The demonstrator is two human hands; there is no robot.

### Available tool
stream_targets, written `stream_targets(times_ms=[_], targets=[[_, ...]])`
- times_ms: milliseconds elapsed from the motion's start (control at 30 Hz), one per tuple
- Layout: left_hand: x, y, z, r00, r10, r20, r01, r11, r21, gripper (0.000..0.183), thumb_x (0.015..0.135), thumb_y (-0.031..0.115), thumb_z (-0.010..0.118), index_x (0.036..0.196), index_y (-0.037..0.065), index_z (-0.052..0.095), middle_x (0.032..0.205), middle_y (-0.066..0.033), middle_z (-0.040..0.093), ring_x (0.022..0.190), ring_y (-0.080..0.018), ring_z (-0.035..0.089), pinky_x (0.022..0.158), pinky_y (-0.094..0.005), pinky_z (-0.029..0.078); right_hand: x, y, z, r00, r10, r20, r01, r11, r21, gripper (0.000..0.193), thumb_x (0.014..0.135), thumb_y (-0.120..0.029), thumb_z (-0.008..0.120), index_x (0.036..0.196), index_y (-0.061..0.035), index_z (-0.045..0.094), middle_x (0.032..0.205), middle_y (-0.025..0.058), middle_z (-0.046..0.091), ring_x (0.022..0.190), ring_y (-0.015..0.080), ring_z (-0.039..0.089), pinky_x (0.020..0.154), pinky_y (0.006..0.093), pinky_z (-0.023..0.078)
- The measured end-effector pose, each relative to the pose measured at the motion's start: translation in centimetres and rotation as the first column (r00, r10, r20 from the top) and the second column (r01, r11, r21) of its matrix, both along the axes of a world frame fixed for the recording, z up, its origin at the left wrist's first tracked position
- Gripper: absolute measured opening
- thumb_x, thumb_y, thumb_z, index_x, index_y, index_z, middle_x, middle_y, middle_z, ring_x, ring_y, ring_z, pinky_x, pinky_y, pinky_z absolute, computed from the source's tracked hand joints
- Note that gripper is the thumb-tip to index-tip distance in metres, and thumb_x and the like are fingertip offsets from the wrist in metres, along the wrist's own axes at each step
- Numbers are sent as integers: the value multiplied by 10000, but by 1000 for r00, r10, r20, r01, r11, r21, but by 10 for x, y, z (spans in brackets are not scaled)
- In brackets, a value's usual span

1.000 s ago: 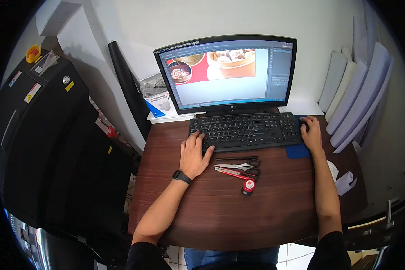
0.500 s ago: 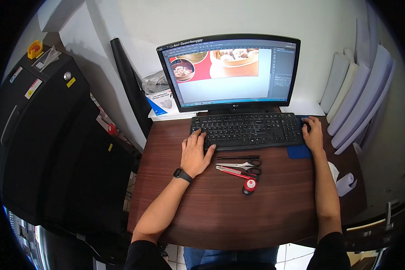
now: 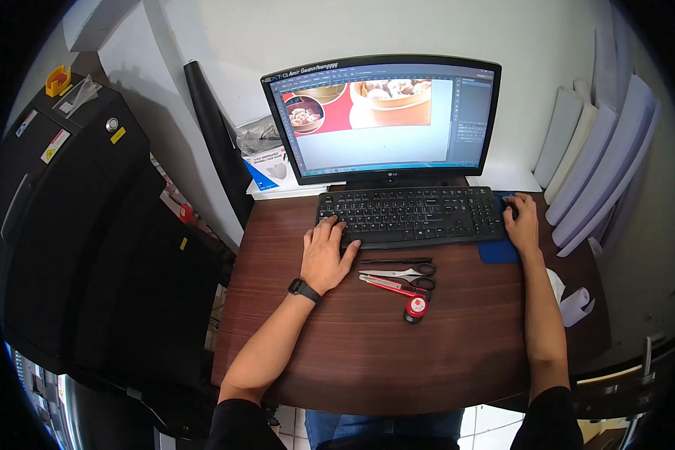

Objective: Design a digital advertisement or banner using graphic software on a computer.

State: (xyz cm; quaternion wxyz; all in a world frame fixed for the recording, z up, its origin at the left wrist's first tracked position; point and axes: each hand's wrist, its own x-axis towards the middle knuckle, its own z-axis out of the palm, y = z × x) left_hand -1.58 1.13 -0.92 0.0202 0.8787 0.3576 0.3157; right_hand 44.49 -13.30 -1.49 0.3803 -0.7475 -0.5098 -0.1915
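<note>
My left hand [image 3: 325, 255] lies over the left end of a black keyboard [image 3: 409, 216], fingers spread and fingertips on the keys, the thumb by its front edge. At the keyboard's right, my right hand [image 3: 524, 226] curls round a dark computer mouse [image 3: 508, 208], mostly hidden under the fingers, on a blue mouse pad [image 3: 497, 253]. Behind the keyboard a monitor [image 3: 375, 150] displays pictures of dumplings in round baskets on a red and white layout. In front of the keyboard lie a black pen [image 3: 395, 261], scissors [image 3: 397, 274], a red utility knife [image 3: 388, 285] and a small red-and-black round stamp [image 3: 415, 309].
Rolls of white material [image 3: 604, 161] lean on the wall at the right. A curled white sheet [image 3: 576, 307] lies by my right forearm. At the left stands a large black machine [image 3: 105, 247]. A box [image 3: 268, 169] sits left of the monitor on the brown desk [image 3: 382, 360].
A small pointer mark now shows on the pale lower part of the screen. Both hands keep their places on the keyboard and the mouse.
</note>
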Motion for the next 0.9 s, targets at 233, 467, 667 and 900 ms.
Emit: stream_targets(times_ms=[233,467,667,900], targets=[[-2,-2,3,1000,9,-7,-9,1000,-12,509,990,349,669,1358,3,608,1451,-197,549,1365,-371,497,1150,-493,343,-5,-2,3,1000,17,14,-17,1000,-16,263,916,-122,661,1146,-20,737,1256,188,646,1201,383,601,1034,450,498],[6,-7,6,998,-57,-20,58,997,47,449,979,329,695,1302,20,660,1391,-188,584,1279,-382,549,1121,-485,369,2,1,-2,1000,-8,26,8,1000,5,264,898,-129,658,1123,-17,736,1239,187,651,1176,381,609,1019,459,503],[56,-9,26,965,-244,-96,243,970,-23,406,968,331,708,1225,17,694,1281,-153,657,1213,-340,598,1065,-446,419,-2,5,3,1000,-17,-5,17,1000,-10,257,896,-141,657,1110,-27,744,1219,185,663,1173,386,611,1011,461,508],[145,4,36,902,-347,-257,337,938,-86,472,1000,410,637,1258,17,663,1308,-172,650,1266,-364,583,1099,-487,420,-1,-1,3,998,-54,-44,52,998,-29,282,905,-184,647,1129,-41,743,1256,160,654,1183,370,613,1017,461,512]])
